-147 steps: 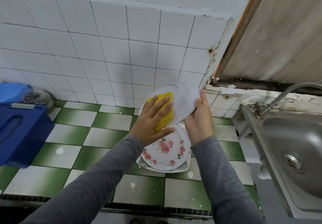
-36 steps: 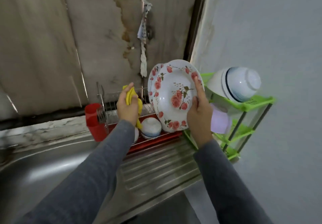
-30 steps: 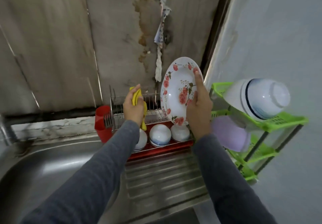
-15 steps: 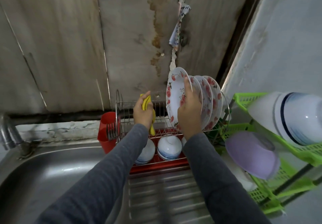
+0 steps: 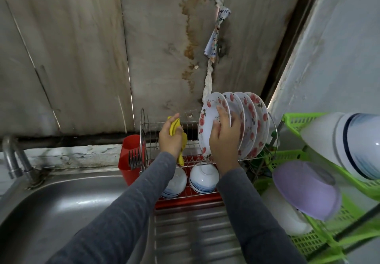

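A white plate with red flowers (image 5: 205,128) stands upright in the top tier of a wire dish rack (image 5: 144,132), at the front of a row of three matching plates (image 5: 257,124). My right hand (image 5: 224,142) holds this front plate near its rim, thumb on its face and fingers over the edge. Left of the plates, my left hand (image 5: 169,138) grips a crumpled yellow cloth (image 5: 174,127) above the rack.
Upturned white bowls (image 5: 203,178) sit on the rack's red lower tray. A red cutlery cup (image 5: 128,161) with forks (image 5: 134,158) hangs at its left. Steel sink (image 5: 61,212) and tap (image 5: 12,157) lie left. A green shelf (image 5: 294,120) with a purple bowl (image 5: 306,189) stands right.
I turned from the tiled counter, where the cloth wiped the plate, to the sink side. My right hand carried the plate over and set it upright in the rack beside the others.
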Demonstrator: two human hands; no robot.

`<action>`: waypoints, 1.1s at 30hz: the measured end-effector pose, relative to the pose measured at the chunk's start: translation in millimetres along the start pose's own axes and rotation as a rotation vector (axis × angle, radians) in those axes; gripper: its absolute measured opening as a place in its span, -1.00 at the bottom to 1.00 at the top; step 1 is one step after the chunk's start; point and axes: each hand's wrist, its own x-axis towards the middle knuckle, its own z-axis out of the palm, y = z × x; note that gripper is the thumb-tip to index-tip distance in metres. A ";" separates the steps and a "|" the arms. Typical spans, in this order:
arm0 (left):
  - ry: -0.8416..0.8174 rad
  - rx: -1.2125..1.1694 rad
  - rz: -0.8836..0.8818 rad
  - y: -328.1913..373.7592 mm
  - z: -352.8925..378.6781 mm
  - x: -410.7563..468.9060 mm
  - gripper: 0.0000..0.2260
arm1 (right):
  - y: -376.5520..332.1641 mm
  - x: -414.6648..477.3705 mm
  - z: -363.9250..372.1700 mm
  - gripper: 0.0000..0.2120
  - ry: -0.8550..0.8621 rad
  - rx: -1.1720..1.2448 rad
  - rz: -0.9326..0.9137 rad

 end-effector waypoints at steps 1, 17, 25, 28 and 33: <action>-0.009 -0.002 0.013 2.1 -0.5 -3.7 -0.64 | 1.0 -0.6 -1.6 -0.59 -0.004 -0.013 -0.002; -0.048 0.033 0.182 -9.0 -47.3 -138.6 -0.65 | 0.8 -103.5 -56.9 -0.68 -0.188 0.042 -0.202; 0.159 0.147 0.098 -57.5 -108.5 -232.3 -0.67 | -15.2 -191.1 -72.5 -0.74 -0.755 0.134 -0.252; 0.281 0.139 0.001 -67.5 -139.9 -261.5 -0.67 | -31.6 -219.0 -65.9 -0.74 -1.001 0.072 -0.292; 0.458 0.143 -0.053 -73.4 -204.4 -302.7 -0.69 | -84.5 -263.5 -47.1 -0.73 -1.265 -0.005 -0.377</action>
